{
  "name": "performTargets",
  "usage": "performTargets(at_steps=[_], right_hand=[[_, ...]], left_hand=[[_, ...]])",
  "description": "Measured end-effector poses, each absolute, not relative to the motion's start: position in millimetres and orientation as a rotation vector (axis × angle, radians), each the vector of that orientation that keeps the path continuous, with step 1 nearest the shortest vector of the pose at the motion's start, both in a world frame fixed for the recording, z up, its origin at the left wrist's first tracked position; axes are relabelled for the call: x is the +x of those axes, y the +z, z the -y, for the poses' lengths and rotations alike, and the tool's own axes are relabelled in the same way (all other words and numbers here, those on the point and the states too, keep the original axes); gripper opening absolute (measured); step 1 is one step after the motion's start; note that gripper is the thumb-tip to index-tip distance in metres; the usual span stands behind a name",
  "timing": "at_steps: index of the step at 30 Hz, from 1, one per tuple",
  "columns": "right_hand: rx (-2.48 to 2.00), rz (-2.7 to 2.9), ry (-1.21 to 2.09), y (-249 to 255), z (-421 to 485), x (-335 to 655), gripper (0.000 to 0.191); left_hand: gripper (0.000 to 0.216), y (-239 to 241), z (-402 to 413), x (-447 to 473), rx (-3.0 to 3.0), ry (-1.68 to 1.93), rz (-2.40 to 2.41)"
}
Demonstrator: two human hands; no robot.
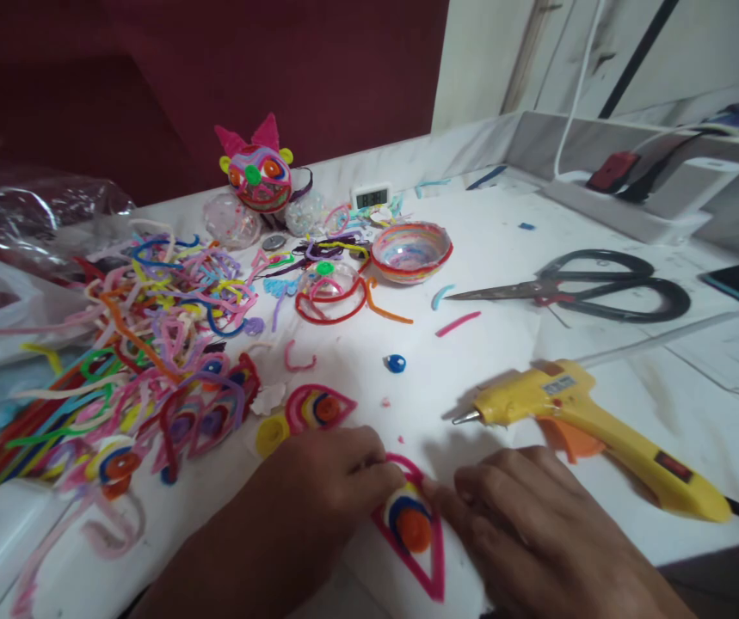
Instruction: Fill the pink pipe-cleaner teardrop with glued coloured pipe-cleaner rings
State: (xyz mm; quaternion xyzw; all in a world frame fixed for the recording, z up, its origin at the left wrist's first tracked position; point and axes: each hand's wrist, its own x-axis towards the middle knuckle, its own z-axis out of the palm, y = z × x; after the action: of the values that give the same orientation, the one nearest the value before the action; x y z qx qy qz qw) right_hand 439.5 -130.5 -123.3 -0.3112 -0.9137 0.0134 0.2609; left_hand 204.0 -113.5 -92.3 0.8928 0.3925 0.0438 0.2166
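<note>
A pipe-cleaner eye with a pink pointed outline, blue ring and orange centre lies at the table's front edge between my hands. My left hand, fingers curled, pinches its upper left rim. My right hand is closed too, its fingertips at the upper right of the pink outline. The undersides of both hands are hidden. A matching pink-edged eye and a yellow coil sit just beyond my left hand. A yellow glue gun rests on its orange stand, beyond my right hand.
Tangled pipe cleaners cover the left side. Black-handled scissors, a coiled bowl, a small blue coil and a small clock lie farther back. A pink-eared figure stands behind; a power strip is at right.
</note>
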Motion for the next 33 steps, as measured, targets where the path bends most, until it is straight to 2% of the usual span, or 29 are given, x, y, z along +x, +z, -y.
performTargets(at_steps=[7,12,17,24,33], right_hand=[[-0.83,2.471,-0.002,-127.6,126.3,429.2,0.028],[-0.874,2.344,-0.119,-133.7,126.9,418.7,0.036],[-0.854,2.485,-0.086,-129.9,127.9,423.0,0.03],[-0.866,2.465,-0.115,-130.8,128.6,424.0,0.037],[-0.853,2.414,-0.151,-132.6,129.7,421.3,0.033]], left_hand=[[0.017,-96.0,111.1,202.2,2.476,0.184,-1.064],[0.016,-95.6,114.7,202.3,2.426,0.156,-1.084],[0.017,-93.6,114.0,202.5,2.443,0.171,-1.122],[0.018,-84.9,113.1,202.4,2.43,0.089,-1.18],[0.018,-87.3,113.9,203.2,2.416,0.132,-1.179]])
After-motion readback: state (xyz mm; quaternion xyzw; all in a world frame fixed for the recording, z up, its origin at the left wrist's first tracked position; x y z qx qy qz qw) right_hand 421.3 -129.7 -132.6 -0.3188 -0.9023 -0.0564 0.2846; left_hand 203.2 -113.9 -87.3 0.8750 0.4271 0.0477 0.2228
